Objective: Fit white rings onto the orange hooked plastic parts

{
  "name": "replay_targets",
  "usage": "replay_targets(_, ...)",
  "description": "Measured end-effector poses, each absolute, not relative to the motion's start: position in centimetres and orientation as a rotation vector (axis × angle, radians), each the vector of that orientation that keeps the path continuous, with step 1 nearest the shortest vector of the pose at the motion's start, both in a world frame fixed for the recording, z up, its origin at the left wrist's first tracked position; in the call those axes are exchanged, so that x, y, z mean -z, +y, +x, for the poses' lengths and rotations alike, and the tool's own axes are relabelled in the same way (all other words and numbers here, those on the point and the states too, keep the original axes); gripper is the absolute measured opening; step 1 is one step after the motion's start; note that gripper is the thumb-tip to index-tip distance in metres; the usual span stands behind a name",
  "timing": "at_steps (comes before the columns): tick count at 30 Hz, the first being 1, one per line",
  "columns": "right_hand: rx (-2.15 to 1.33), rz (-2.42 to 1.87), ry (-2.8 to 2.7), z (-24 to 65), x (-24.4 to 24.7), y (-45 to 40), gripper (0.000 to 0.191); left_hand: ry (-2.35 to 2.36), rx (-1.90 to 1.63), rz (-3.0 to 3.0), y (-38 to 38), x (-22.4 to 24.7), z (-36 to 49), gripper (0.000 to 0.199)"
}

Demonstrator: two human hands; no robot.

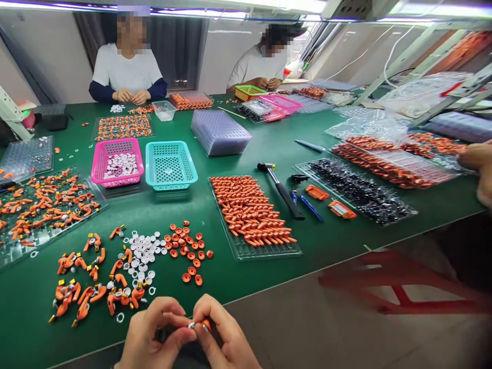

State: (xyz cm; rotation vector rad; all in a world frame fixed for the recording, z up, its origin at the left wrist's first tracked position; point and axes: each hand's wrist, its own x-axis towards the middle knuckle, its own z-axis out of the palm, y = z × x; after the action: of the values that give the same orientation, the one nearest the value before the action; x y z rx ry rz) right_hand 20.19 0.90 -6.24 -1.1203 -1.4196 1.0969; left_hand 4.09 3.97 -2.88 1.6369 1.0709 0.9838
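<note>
My left hand and my right hand meet at the table's front edge, fingertips pinched together. Between the left fingertips shows a small white piece. A small orange earbud part pokes out from the right fingers, which hide most of it. Something dark sits under the left fingers, too shaded to make out. Just beyond lie loose orange earbud shells with yellow and silver bits attached. White round pads are heaped beside them, and orange round caps are scattered to their right.
A clear tray of orange stems lies mid-table, near a hammer. Behind stand a pink basket of white pieces, a turquoise basket and stacked trays. Two people work opposite; another person's hand is at right.
</note>
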Motion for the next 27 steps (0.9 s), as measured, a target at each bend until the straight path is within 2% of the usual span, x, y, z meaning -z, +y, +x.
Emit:
replay_targets(2,-1.224,-1.163,-1.341,21.5,5.7,1.0,0.034,1.028,-0.851,1.800,5.2,2.5,4.4,0.016)
replay_targets(4,-1.306,-1.174,-1.213,22.7,5.2,1.4,0.033,1.057,-0.791,2.097,6.8,2.1,4.8,0.009)
replay_targets(7,-1.236,-1.161,-1.110,24.0,4.8,2.1,0.030,1.103,-0.821,2.269,8.9,2.3,5.6,0.021)
replay_targets(11,-1.210,-1.164,-1.142,24.6,4.8,2.8,0.025,1.127,-0.753,2.378,10.0,3.2,6.5,0.030)
replay_targets(17,-1.231,-1.177,-1.115,23.8,4.5,3.2,0.024,1.192,-0.711,2.349,9.0,3.0,5.8,0.024)
replay_targets(20,-1.194,-1.137,-1.154,22.7,4.2,3.2,0.020,1.172,-0.730,2.153,8.3,1.9,5.2,0.017)
replay_targets(24,-1.119,-1.159,-1.244,21.3,3.9,3.1,0.015,1.069,-0.755,1.512,7.4,1.0,4.7,0.010)
replay_targets(27,-1.107,-1.217,-1.302,20.7,3.8,3.0,0.013,1.026,-0.805,1.127,7.0,1.0,4.4,0.017)
